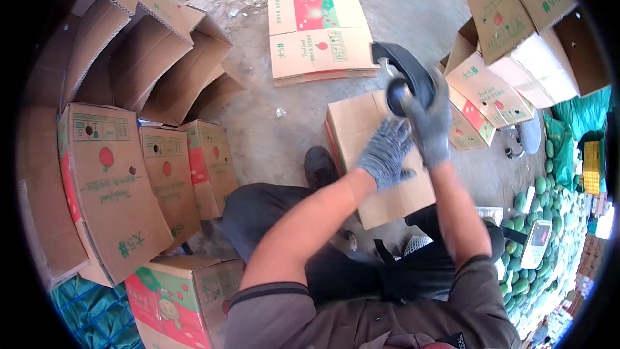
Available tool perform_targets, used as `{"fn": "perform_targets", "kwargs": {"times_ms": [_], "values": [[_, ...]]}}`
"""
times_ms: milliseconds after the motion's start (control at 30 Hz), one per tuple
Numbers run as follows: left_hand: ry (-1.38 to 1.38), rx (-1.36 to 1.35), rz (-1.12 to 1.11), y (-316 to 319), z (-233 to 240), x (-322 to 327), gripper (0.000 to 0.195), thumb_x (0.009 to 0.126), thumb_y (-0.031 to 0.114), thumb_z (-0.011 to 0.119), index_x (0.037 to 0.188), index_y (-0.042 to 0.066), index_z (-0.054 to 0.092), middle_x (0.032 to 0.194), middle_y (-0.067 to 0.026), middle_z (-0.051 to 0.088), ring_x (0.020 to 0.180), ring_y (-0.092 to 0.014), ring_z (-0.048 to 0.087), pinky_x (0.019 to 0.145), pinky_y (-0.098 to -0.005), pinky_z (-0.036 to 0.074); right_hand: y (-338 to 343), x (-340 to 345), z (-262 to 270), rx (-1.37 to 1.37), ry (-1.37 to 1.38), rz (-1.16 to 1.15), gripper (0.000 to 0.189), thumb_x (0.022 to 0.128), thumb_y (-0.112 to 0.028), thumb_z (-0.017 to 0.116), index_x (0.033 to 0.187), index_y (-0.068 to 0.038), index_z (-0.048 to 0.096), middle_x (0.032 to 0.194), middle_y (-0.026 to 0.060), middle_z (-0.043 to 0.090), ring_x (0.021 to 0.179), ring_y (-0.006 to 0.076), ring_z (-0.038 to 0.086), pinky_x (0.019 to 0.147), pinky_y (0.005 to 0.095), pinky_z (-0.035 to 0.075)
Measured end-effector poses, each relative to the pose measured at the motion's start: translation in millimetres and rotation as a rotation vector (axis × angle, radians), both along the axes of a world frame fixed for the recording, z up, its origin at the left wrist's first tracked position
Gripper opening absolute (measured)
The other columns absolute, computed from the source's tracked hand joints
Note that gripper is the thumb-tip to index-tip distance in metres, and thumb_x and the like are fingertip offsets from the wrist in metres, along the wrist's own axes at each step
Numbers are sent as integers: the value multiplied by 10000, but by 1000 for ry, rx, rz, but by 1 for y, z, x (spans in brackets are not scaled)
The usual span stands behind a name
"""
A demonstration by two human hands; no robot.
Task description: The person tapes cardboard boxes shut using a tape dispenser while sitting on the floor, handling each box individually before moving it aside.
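Observation:
A cardboard box (382, 155) with its plain brown side up stands on the floor between my knees. My left hand (387, 153), in a grey knit glove, lies on that side with its fingers spread. Above the box's far right part, my gloved right hand (430, 118) is closed around a black handheld tool (407, 65), which looks like a tape dispenser or a manual carton stapler; blur leaves the kind unsettled. The tool's rounded dark end is just beyond my left fingertips. Whether it touches the box cannot be told.
Flattened printed cartons (315, 34) lie stacked on the concrete floor ahead. Open boxes (160, 53) and upright cartons (109, 179) crowd the left. More open cartons (489, 87) stand at the right, near green fruit (528, 232) and a yellow crate (591, 167). A shoe (320, 167) is beside the box.

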State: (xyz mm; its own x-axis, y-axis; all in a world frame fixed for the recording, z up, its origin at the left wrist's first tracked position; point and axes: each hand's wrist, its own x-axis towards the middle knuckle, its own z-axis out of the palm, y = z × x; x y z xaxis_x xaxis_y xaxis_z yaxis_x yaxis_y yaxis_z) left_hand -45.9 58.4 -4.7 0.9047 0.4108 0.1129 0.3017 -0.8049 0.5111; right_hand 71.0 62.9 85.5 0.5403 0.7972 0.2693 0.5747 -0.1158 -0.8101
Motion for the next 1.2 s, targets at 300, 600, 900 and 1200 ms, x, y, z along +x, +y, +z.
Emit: {"fn": "perform_targets", "kwargs": {"times_ms": [300, 600, 900, 1200], "values": [[66, -58, -28, 6, 12, 5, 960, 852, 627, 589, 1534, 20, 292, 1600, -225, 246, 1503, -396, 153, 1236, -503, 68, 195, 7, -88, -907, -356, 452, 489, 769, -390, 725, 1048, 12, 721, 1022, 185, 714, 962, 328, 671, 839, 389, 519], [47, -4, 28, 3, -1, -8, 911, 850, 652, 580, 1522, 76, 364, 1615, -199, 230, 1512, -386, 138, 1231, -525, 41, 136, 8, 65, -813, -311, 739, 291, 847, -262, 656, 914, 15, 712, 794, 93, 688, 723, 130, 619, 672, 315, 507], [108, -5, -15, -53, 21, -33, 1113, 767, 669, 656, 1550, 4, 228, 1614, -241, 181, 1508, -435, 98, 1222, -559, 58, -41, -28, 15, -342, -207, 207, 593, 801, -298, 757, 1292, -5, 599, 1083, 232, 695, 966, 317, 696, 882, 387, 533], [298, 69, 388, -137, 4, -77, 1132, 764, 541, 719, 1531, -88, 173, 1608, -285, 121, 1507, -458, 56, 1186, -629, 16, -183, -43, 60, -543, -145, 330, 474, 823, -264, 673, 1267, -105, 621, 1005, 264, 673, 865, 412, 670, 771, 437, 548]]}}
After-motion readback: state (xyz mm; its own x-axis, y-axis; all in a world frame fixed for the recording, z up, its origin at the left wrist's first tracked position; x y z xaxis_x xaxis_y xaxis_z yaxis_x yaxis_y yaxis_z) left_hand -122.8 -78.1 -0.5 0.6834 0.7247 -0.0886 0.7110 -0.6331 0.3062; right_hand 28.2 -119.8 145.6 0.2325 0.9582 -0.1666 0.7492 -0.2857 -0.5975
